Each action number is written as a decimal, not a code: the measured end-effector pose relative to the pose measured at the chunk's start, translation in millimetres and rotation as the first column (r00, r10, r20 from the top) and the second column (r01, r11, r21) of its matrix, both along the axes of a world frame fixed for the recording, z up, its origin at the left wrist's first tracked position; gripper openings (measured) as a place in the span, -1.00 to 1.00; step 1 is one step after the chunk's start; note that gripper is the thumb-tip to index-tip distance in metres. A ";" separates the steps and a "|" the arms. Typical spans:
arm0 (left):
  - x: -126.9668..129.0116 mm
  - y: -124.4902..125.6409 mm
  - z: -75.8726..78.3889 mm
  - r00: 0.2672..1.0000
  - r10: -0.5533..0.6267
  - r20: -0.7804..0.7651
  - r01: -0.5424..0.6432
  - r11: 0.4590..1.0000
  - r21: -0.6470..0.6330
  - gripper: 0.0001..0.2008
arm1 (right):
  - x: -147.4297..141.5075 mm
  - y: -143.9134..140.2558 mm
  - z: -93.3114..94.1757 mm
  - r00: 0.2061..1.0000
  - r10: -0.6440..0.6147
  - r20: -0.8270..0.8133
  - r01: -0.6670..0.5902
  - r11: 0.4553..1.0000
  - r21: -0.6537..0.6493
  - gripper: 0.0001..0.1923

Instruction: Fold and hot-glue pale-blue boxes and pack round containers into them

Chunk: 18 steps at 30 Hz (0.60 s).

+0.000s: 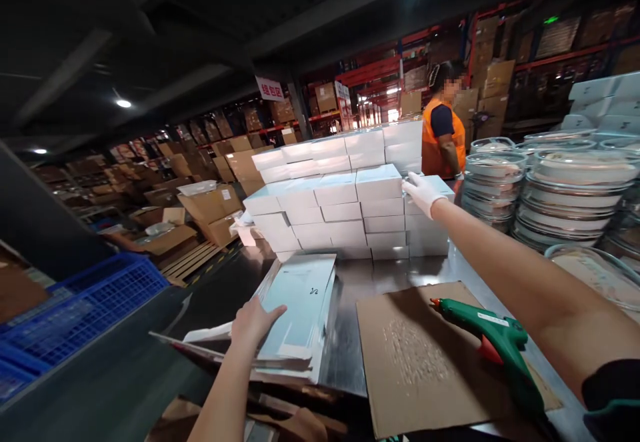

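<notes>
My bare left hand [254, 325] lies on a pile of flat, light-blue folded cardboard sheets [300, 295], thumb spread away from the fingers. The top sheet carries a small dark squiggle mark. In a white glove, my right hand [423, 193] reaches forward to the stacked boxes, fingers stretched out against the right end of a pale box [379, 179] in the upper row. Part of its grip is hidden. Below my right forearm, a green glue gun [483, 325] with an orange tip rests on a brown cardboard piece [400, 395] streaked with dried glue.
White-sided boxes [313, 219] form a wall across the metal table [345, 335]. Round clear-lidded containers [575, 195] stand stacked at right. A person in an orange vest [434, 139] is behind the boxes. Blue plastic crates [100, 309] and brown cartons [210, 209] are at left.
</notes>
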<state>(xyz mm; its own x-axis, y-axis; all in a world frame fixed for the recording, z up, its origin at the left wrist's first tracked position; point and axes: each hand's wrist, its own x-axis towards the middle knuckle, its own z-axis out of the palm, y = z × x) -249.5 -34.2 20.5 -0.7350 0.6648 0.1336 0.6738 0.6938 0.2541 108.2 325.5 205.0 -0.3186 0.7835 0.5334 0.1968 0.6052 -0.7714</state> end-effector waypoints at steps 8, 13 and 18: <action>19.6 -10.2 34.8 0.903 -0.074 0.423 -0.178 0.831 0.528 -0.46 | 37.4 -113.5 -84.6 0.996 0.088 0.019 -0.085 0.987 -0.135 -0.38; 105.7 -15.1 53.1 0.406 -0.527 0.746 -0.158 0.764 0.626 -0.33 | 31.8 -192.5 -146.9 0.937 0.326 -0.129 -0.350 0.887 -0.300 0.02; 165.1 -14.7 31.4 0.176 -0.722 0.669 0.106 0.690 0.716 -0.27 | 46.5 -226.9 -149.4 0.820 0.375 -0.433 -0.521 0.802 -0.293 0.11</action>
